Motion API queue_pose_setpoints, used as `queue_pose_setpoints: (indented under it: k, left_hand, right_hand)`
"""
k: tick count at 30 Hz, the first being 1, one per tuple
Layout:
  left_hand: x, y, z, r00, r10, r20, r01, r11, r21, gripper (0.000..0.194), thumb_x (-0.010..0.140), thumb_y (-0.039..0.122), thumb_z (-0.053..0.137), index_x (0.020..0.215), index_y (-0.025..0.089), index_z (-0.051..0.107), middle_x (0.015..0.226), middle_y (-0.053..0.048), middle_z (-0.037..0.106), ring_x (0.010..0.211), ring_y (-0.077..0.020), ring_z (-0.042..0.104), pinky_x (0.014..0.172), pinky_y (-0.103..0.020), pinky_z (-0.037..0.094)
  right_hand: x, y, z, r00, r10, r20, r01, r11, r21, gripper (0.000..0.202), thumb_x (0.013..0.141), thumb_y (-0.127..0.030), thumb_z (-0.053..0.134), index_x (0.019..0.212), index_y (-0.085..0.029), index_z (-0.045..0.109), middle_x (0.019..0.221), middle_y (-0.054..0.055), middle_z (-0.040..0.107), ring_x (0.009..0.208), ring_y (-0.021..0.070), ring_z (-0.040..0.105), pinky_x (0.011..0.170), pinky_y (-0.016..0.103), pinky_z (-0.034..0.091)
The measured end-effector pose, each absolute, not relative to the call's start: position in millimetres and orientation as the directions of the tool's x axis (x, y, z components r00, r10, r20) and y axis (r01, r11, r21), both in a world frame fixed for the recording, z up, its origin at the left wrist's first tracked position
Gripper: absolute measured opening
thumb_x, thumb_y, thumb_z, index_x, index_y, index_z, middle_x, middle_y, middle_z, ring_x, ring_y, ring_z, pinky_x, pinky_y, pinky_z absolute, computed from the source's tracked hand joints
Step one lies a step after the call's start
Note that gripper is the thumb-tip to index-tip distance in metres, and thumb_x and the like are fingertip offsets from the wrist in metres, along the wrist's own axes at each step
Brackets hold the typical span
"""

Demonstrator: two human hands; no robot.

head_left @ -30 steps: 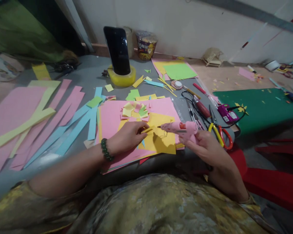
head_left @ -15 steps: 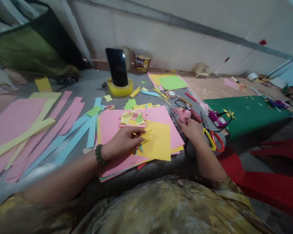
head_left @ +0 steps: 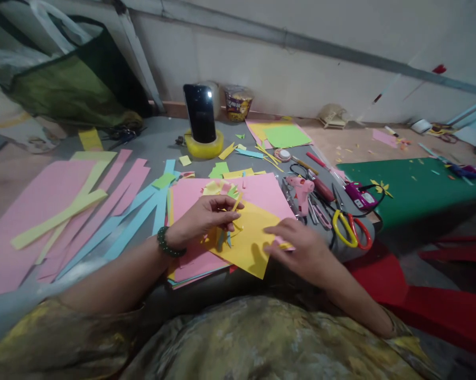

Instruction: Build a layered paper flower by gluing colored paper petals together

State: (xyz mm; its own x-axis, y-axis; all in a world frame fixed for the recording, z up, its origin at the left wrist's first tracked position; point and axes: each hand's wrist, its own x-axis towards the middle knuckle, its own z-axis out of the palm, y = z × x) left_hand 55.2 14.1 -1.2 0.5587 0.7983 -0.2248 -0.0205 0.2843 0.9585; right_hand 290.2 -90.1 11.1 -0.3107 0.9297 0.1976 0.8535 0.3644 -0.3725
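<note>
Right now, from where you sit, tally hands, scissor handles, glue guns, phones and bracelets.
Left hand, right hand: 2
Yellow handle, red handle: 2
Glue gun: 1
Phone: 1
Bracelet: 1
Total: 7

I view a pale wall (head_left: 320, 79) crossed by a grey rail (head_left: 238, 31), which slopes down toward the right. A grey upright post (head_left: 139, 58) meets the wall behind the grey counter (head_left: 150, 138). At right, a green surface (head_left: 423, 184) lies beside the counter; below it stand red seats (head_left: 384, 272). A small glare shows on the counter's left part; the lighting is dim overall.
</note>
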Motion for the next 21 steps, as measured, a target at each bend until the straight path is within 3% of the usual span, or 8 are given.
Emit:
queue_pose_setpoints:
  k: [2, 7, 9, 11, 14, 16, 19, 21]
  left_hand:
    - [56.4, 13.3, 0.8, 0.548, 0.807, -0.22, -0.061, 0.301, 0.952, 0.032, 0.056, 0.029, 0.091, 0.078, 0.016, 0.072, 0.064, 0.004, 0.064, 0.048, -0.0068, 0.059, 0.049, -0.018, 0.051]
    - [54.2, 12.3, 9.8, 0.506, 0.836, -0.211, -0.147, 0.325, 0.934, 0.033, 0.051, 0.025, 0.094, 0.076, 0.016, 0.074, 0.066, 0.004, 0.065, 0.047, -0.0055, 0.056, 0.045, -0.017, 0.049]
    - [52.1, 13.0, 12.0, 0.472, 0.858, -0.203, -0.231, 0.343, 0.911, 0.034, 0.051, 0.021, 0.095, 0.077, 0.016, 0.074, 0.065, 0.005, 0.065, 0.048, -0.0047, 0.056, 0.046, -0.015, 0.049]
    - [50.4, 13.9, 13.2, 0.421, 0.885, -0.198, -0.324, 0.351, 0.878, 0.033, 0.051, 0.018, 0.094, 0.077, 0.016, 0.074, 0.064, 0.006, 0.064, 0.049, -0.0036, 0.057, 0.048, -0.013, 0.05]
    - [49.2, 14.1, 15.0, 0.346, 0.914, -0.211, -0.404, 0.348, 0.846, 0.029, 0.055, 0.016, 0.091, 0.077, 0.017, 0.072, 0.065, 0.006, 0.065, 0.049, -0.0026, 0.058, 0.05, -0.011, 0.052]
    - [49.2, 13.3, 16.6, 0.307, 0.927, -0.217, -0.433, 0.339, 0.835, 0.026, 0.057, 0.015, 0.09, 0.074, 0.017, 0.07, 0.065, 0.006, 0.066, 0.048, -0.0026, 0.059, 0.05, -0.01, 0.052]
    - [48.9, 11.7, 18.7, 0.26, 0.945, -0.199, -0.462, 0.303, 0.834, 0.025, 0.061, 0.018, 0.089, 0.07, 0.018, 0.065, 0.063, 0.007, 0.065, 0.048, -0.0032, 0.06, 0.05, -0.01, 0.052]
    - [48.5, 10.8, 18.8, 0.241, 0.953, -0.182, -0.437, 0.274, 0.857, 0.025, 0.066, 0.024, 0.087, 0.07, 0.018, 0.063, 0.065, 0.006, 0.065, 0.051, -0.0042, 0.062, 0.051, -0.01, 0.053]
  right_hand:
    - [273.6, -92.0, 0.9, -0.474, 0.874, 0.106, 0.807, 0.48, -0.346, 0.029, 0.1, -0.041, 0.058, 0.112, -0.021, 0.075, 0.096, 0.01, 0.07, 0.085, 0.0196, 0.065, 0.07, 0.029, 0.051]
    - [266.5, -86.1, -8.9, -0.472, 0.882, 0.004, 0.837, 0.449, -0.311, 0.025, 0.101, -0.031, 0.055, 0.111, -0.024, 0.076, 0.096, 0.011, 0.067, 0.088, 0.0214, 0.064, 0.069, 0.03, 0.05]
    - [268.0, -86.0, -6.3, -0.447, 0.893, 0.049, 0.82, 0.432, -0.375, 0.024, 0.101, -0.031, 0.055, 0.103, -0.021, 0.077, 0.093, 0.011, 0.069, 0.086, 0.021, 0.064, 0.069, 0.031, 0.05]
    - [265.6, -85.8, -2.9, -0.402, 0.909, 0.111, 0.74, 0.394, -0.545, 0.026, 0.101, -0.033, 0.055, 0.095, -0.019, 0.076, 0.088, 0.01, 0.07, 0.081, 0.0187, 0.065, 0.071, 0.03, 0.051]
    - [252.6, -80.0, -0.1, -0.286, 0.954, 0.091, 0.422, 0.21, -0.882, 0.03, 0.096, -0.044, 0.061, 0.09, -0.019, 0.076, 0.081, 0.006, 0.072, 0.07, 0.0145, 0.062, 0.065, 0.027, 0.05]
    - [239.7, -72.1, -0.5, -0.209, 0.978, -0.019, 0.117, 0.005, -0.993, 0.036, 0.085, -0.055, 0.072, 0.089, -0.02, 0.077, 0.075, 0.003, 0.072, 0.062, 0.012, 0.059, 0.059, 0.026, 0.048]
    - [218.9, -59.6, -2.4, -0.177, 0.962, -0.206, -0.295, -0.252, -0.922, 0.046, 0.061, -0.055, 0.09, 0.087, -0.019, 0.079, 0.07, 0.0, 0.07, 0.055, 0.0076, 0.054, 0.057, 0.024, 0.046]
    - [206.6, -53.7, -3.2, -0.193, 0.938, -0.288, -0.463, -0.346, -0.816, 0.048, 0.052, -0.048, 0.096, 0.087, -0.02, 0.08, 0.071, -0.001, 0.071, 0.056, 0.0058, 0.054, 0.057, 0.021, 0.045]
